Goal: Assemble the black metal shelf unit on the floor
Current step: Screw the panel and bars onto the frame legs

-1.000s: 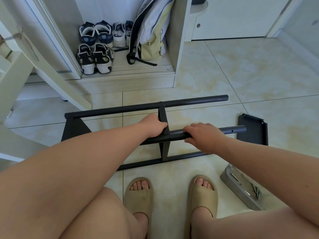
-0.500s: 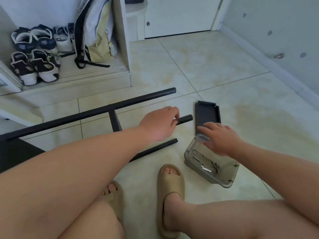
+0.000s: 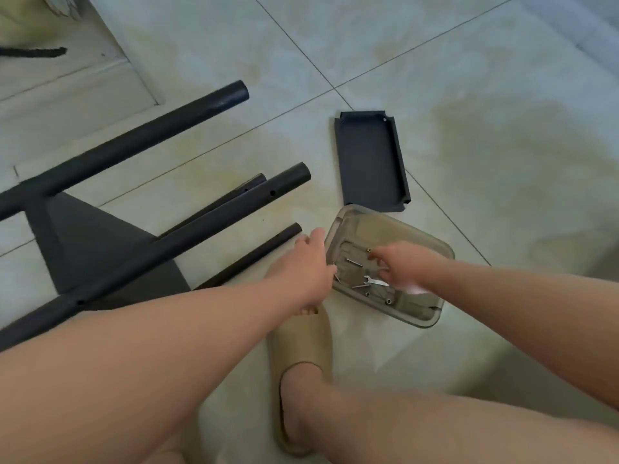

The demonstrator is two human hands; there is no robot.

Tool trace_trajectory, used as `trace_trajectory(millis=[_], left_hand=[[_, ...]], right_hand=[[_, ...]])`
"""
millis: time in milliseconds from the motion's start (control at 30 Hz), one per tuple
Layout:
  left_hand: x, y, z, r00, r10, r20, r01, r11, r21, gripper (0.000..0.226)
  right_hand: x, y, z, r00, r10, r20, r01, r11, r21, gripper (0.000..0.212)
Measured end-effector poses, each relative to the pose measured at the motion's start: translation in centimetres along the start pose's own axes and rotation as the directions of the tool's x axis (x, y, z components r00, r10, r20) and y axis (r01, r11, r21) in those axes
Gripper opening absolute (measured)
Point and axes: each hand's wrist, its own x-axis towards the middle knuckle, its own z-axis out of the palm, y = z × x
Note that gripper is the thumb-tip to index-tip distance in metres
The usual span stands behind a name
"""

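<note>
Head view: step in hand is fetching hardware, not joining parts yet.

The shelf frame (image 3: 100, 249) lies flat on the floor (image 3: 469, 95), left of centre, with the open ends of its black tubes pointing up-right. The middle tube (image 3: 214, 222) shows a bolt hole near its end. A loose black shelf panel (image 3: 370, 159) lies rim-up just beyond the tub, apart from the frame.

The clear plastic tub (image 3: 432, 316) sits by the sandal (image 3: 301, 343) and holds a small flat wrench (image 3: 375, 281) and a few screws (image 3: 354, 261).

The left hand (image 3: 308, 259) has relaxed, fairly straight fingers against the tub's left rim and looks to be steadying it. The right hand (image 3: 402, 266) is inside the tub with fingers bent down over the screws. It's blurred, so I can't tell if it has pinched one.

My read is early-to-mid assembly: frame partly built, panel unattached.

The next move likely needs one screw pinched cleanly, maybe the wrench too, then the panel's corner lined up with a tube hole. The screws are small and loose, so fumbling one is the risk.
</note>
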Motion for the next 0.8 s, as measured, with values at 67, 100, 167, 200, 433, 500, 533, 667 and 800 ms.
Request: trace_trajectory(millis=[67,100,167,200,433,500,533,667,800], left_hand=[[1.6,-0.6,0.5,0.999,-0.049,-0.021,0.048,0.998,-0.050,0.049],[2.3,-0.9,0.6,0.998,-0.061,-0.006,0.060,0.995,-0.081,0.045],[3.3,-1.6,1.2,0.996,-0.066,0.058,0.075,0.981,-0.177,0.036],[3.7,-1.9,1.5,0.994,-0.065,0.085,0.083,0.968,-0.236,0.031],[4.6,-3.0,2.2,0.991,-0.033,0.131,0.089,0.890,-0.446,0.012],[4.4,-3.0,2.2,0.991,-0.028,0.133,0.086,0.884,-0.460,0.016],[4.4,-3.0,2.2,0.991,-0.025,0.132,0.085,0.881,-0.465,0.018],[4.0,-3.1,1.8,0.991,-0.046,0.124,0.097,0.890,-0.446,0.026],[2.3,-3.1,0.2,0.983,-0.095,0.157,0.141,0.939,-0.313,0.042]], right_hand=[[1.6,-0.5,1.8,0.999,-0.032,-0.006,0.032,0.999,0.001,0.042],[2.3,-0.6,2.6,0.999,-0.050,-0.016,0.049,0.999,-0.014,0.041],[3.6,-0.7,4.0,0.995,-0.075,-0.060,0.074,0.997,-0.033,0.041],[4.2,-0.7,4.5,0.992,-0.083,-0.094,0.080,0.996,-0.039,0.039],[7.7,-1.1,5.6,0.979,-0.039,-0.198,0.030,0.998,-0.047,0.037],[8.3,-1.2,5.5,0.985,-0.041,-0.169,0.036,0.999,-0.034,0.034],[8.5,-1.3,5.4,0.988,-0.040,-0.150,0.036,0.999,-0.030,0.032],[8.3,-1.5,4.4,0.996,-0.005,-0.087,0.004,1.000,-0.016,0.022],[5.9,-2.2,1.7,0.996,0.006,-0.089,-0.004,1.000,0.026,0.011]])
